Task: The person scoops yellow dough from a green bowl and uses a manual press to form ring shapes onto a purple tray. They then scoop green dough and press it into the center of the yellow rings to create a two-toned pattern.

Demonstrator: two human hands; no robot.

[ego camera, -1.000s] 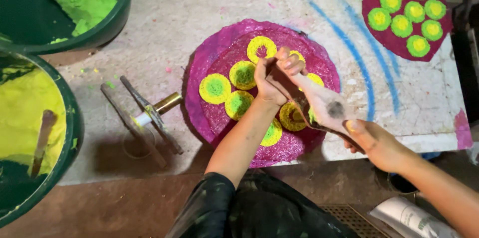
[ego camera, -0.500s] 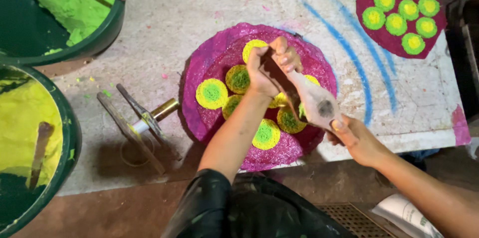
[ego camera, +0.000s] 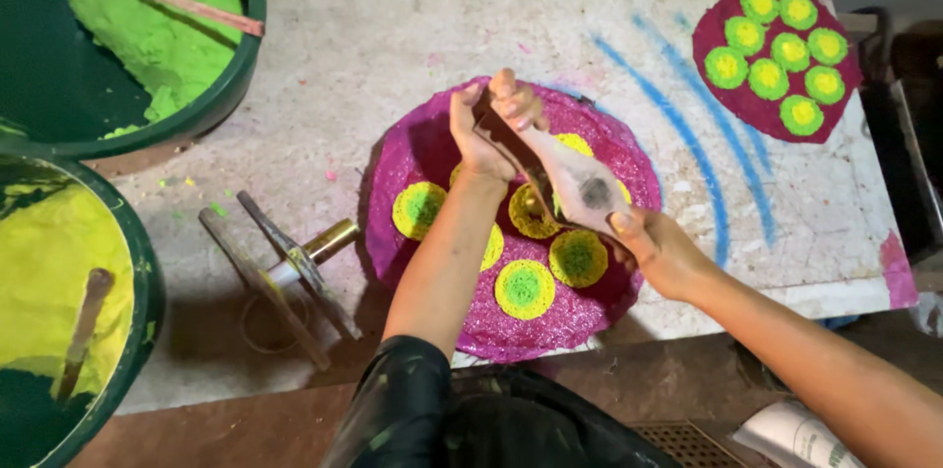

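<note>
A round magenta powder disc (ego camera: 432,149) lies on the stone table (ego camera: 393,36), dotted with several yellow circles with green centres (ego camera: 524,288). Above it I hold a flat, pale wooden tool (ego camera: 580,188) with a dark spot, slanting across the disc. My left hand (ego camera: 481,129) grips its far end over the disc's upper part. My right hand (ego camera: 656,247) holds its near, wider end at the disc's right edge. The tool and my left forearm hide some of the circles.
A green tub of green powder with a stick (ego camera: 147,26) stands at the back left, and a tub of yellow powder with a stick (ego camera: 59,272) at the left. A metal tool with a brass cylinder (ego camera: 295,267) lies left of the disc. Another decorated magenta disc (ego camera: 776,46) lies at the back right, beside blue streaks (ego camera: 688,134).
Both hands and the wooden tool have shifted toward the far side of the disc. The tool now lies steeper across it.
</note>
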